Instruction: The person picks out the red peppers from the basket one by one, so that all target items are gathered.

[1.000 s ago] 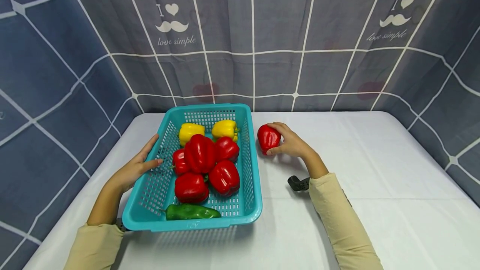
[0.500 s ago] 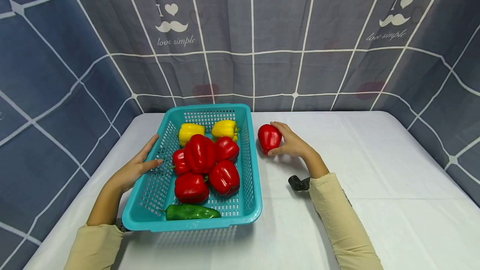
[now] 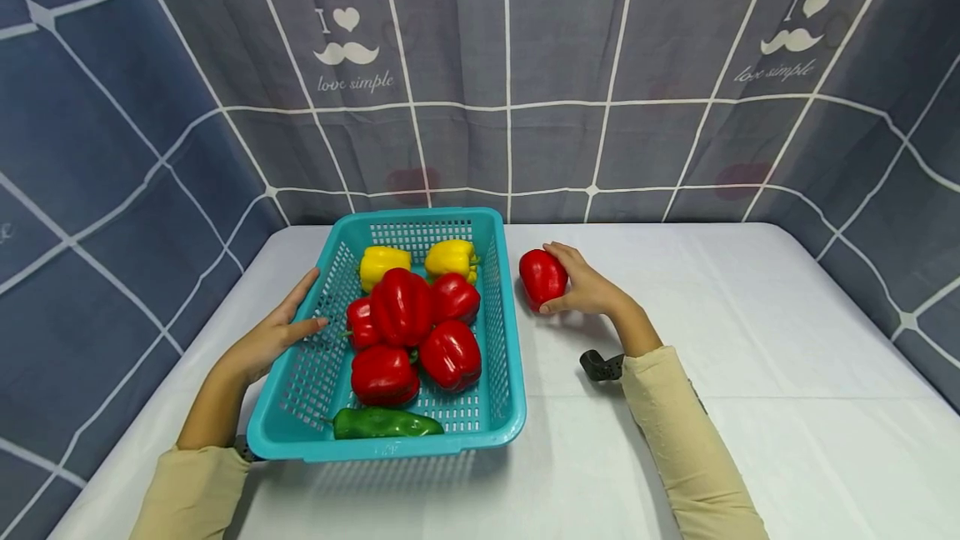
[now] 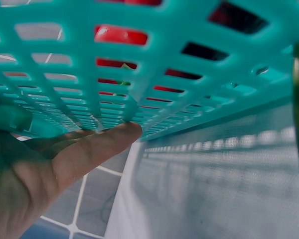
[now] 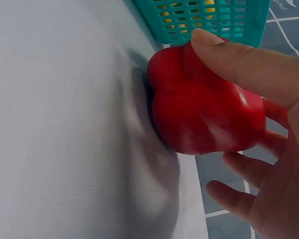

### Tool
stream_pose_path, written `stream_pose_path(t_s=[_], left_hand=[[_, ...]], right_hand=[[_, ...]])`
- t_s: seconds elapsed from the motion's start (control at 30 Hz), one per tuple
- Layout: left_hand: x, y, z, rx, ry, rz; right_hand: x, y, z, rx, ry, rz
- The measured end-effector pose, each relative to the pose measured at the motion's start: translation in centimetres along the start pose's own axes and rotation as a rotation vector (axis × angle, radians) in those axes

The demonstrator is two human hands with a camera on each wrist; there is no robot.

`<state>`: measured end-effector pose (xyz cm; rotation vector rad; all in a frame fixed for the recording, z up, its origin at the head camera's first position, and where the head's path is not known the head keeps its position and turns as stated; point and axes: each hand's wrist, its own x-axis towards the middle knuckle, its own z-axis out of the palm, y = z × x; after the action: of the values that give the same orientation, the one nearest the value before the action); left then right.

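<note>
A teal plastic basket stands on the left of the white table. My left hand holds its left side, thumb over the rim and fingers along the outside; the left wrist view shows these fingers stretched against the slotted wall. Just right of the basket, my right hand grips a red bell pepper between thumb and fingers. Up close, the pepper sits at the table surface, some fingers behind it. Inside the basket are several red bell peppers, two yellow bell peppers and a long green pepper.
A white cloth covers the table, reaching well to the right of the right arm. Dark grid-patterned curtains enclose the back and both sides. A black wrist-camera piece juts out beside the right wrist.
The red bell pepper in my right hand has shifted very slightly right and turned a little. My left hand and the basket stay in place.
</note>
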<state>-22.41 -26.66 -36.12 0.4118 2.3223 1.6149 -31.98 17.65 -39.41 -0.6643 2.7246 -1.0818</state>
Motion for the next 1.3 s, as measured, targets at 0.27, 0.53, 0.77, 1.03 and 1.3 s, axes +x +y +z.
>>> stream_pose_path(t_s=[0.27,0.53,0.77,1.03,1.3], left_hand=[[0.1,0.0,0.0,0.001,0.005,0.002],[0.3,-0.3,0.0,-0.013,0.005,0.000],[0.3,-0.4,-0.2,-0.010,0.009,0.005],[0.2,-0.4,-0.2,-0.021,0.012,-0.004],[0.3,-0.4,-0.1,-0.022,0.013,-0.004]], right_hand=[[-0.2,-0.3,-0.4,-0.004,0.009,-0.017],[-0.3,-0.9,-0.6,-0.009,0.012,-0.028],[-0.3,-2.2,-0.6,-0.004,0.021,-0.063],[-0.9,-4.2,-0.8,-0.012,0.035,-0.098],[-1.5,-6.3,-0.8,-0.044,0.044,-0.158]])
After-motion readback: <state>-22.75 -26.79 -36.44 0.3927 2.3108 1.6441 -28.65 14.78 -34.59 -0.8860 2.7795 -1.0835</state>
